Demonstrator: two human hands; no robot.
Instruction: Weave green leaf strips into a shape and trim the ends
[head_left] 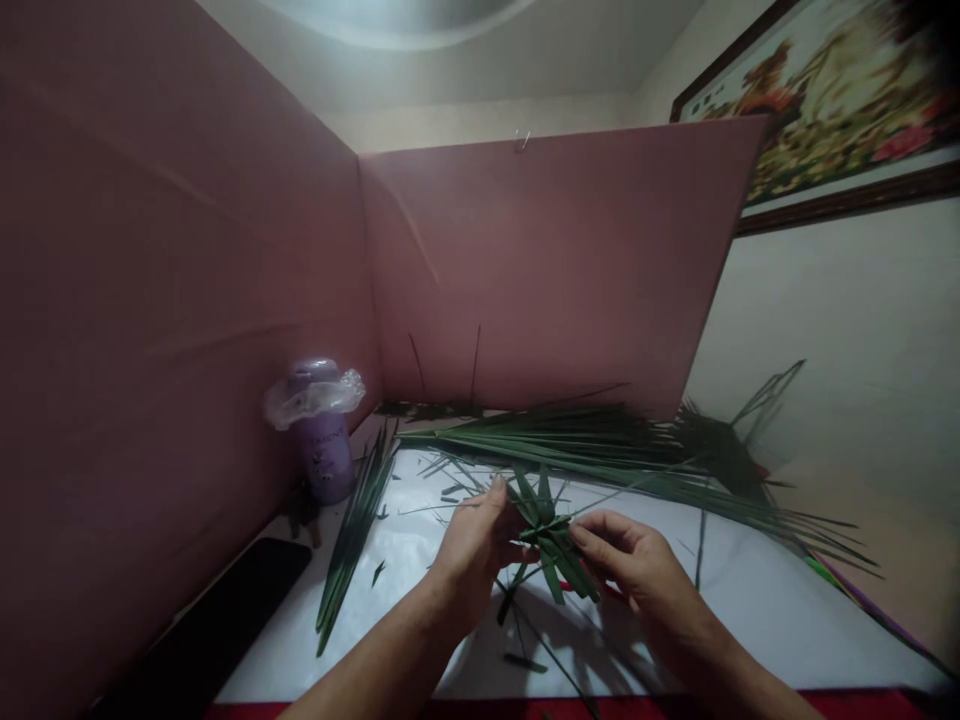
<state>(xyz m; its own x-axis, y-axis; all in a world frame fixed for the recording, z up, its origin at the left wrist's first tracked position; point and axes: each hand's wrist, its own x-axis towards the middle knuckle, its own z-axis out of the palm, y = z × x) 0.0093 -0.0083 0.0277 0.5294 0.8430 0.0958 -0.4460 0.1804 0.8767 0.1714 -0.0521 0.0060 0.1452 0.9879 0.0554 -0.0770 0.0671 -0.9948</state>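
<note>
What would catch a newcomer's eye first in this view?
Probably the spiky green leaf piece, low in the middle, held between the left hand and right hand. Next would come the long bundle of green leaves spread behind it, and the purple bottle at the left with clear plastic around its upper part. The framed picture stands out at upper right.

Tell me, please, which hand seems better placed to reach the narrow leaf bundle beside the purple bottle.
Probably the left hand: it is nearer the narrow leaf bundle, while the right hand is on the far side of the folded leaf piece.
</note>
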